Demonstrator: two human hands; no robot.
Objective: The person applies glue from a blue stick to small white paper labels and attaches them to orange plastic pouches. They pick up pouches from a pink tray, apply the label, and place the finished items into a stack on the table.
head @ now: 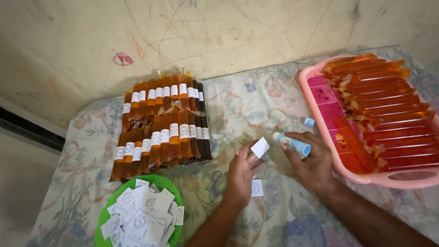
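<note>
fingertips point(253, 153) of our left hand point(241, 176) pinch a small white paper label point(260, 147) by its lower edge; our right hand point(313, 163) wraps a light-blue glue stick point(293, 143) above the floral cloth point(256, 105). featherlight, floppy paper, best held by an edge.

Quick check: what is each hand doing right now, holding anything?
Left hand: fingertips pinch a small white paper label.
Right hand: closed around a blue glue stick.
</note>
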